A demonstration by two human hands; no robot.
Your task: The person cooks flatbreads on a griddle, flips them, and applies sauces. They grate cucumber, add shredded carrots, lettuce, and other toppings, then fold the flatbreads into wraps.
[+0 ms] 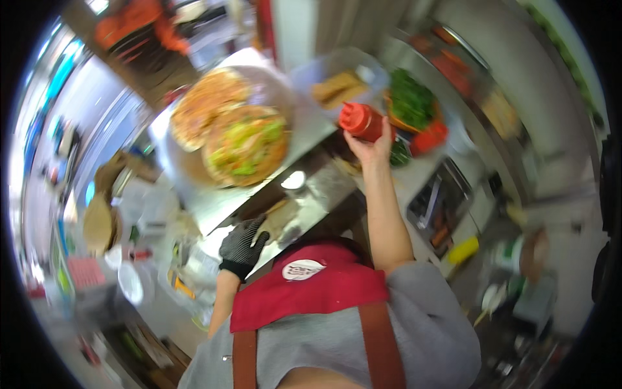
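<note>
My right hand [371,146] is closed around a red squeeze bottle [360,121], which is tilted with its nozzle end to the left. My left hand [244,245], in a dark speckled glove, is low over the metal counter ledge [320,206]. Its thumb and fingers are beside a tan, flat item [281,219]; blur hides whether they grip it. Beyond the ledge, a round griddle [182,170] carries two round flatbreads. One flatbread [248,150] is topped with shredded lettuce; the other flatbread [206,104] has an orange-brown surface and partly lies behind it.
A clear tub [303,73] with golden fried pieces stands behind the bottle. An orange basket [437,116] holds leafy greens [412,97]. At right is a metal tray [452,175] with utensils. Left are a wooden paddle [97,223] and a white bowl [130,283]. Someone in orange [141,29] is at upper left.
</note>
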